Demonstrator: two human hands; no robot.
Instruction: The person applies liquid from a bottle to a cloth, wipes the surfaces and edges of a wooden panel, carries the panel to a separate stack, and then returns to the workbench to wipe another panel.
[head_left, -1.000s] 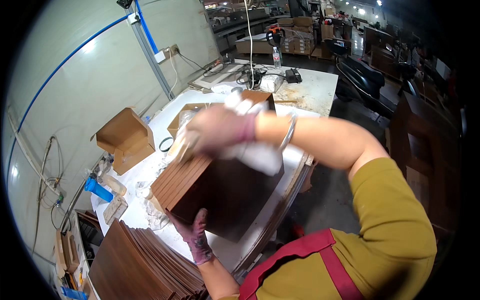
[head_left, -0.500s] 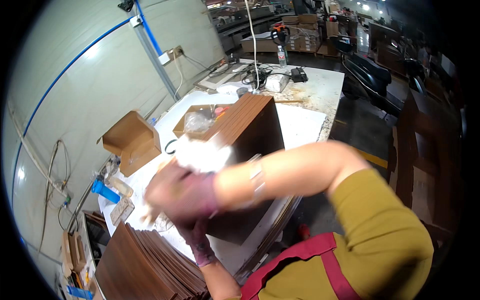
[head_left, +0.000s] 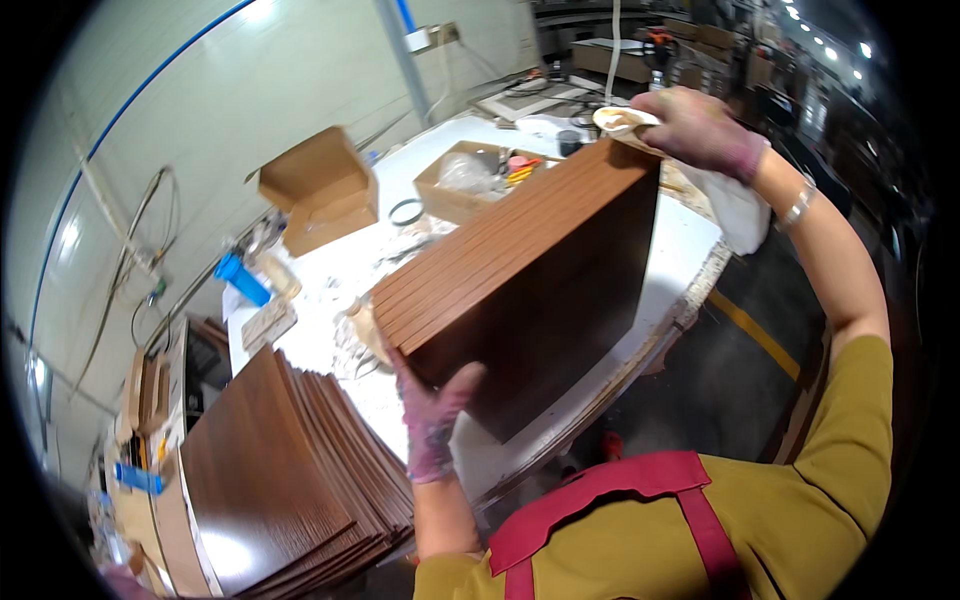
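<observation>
A stack of dark brown wood-grain boards [head_left: 560,300] stands on edge on the white table, its lighter edges facing up. My left hand [head_left: 432,420], in a stained purple glove, grips the stack's near left end, thumb on the front face and fingers round the end, partly hidden. At the far right upper corner, my gloved right hand [head_left: 700,130] is closed on a white cloth [head_left: 735,205]. Part of the cloth bunches at the fingertips by the boards' edges, and the rest hangs down beside the stack.
More brown boards [head_left: 270,470] lean in a pile at the lower left. Behind the stack are an open cardboard box [head_left: 320,190], a shallow box [head_left: 450,200] of small items and a tape roll [head_left: 406,211]. A blue bottle [head_left: 242,279] and a block [head_left: 268,325] lie at left.
My right hand has swept with the cloth from the stack's near left end to its far right corner. My left hand now shows at the near end, and the view has shifted.
</observation>
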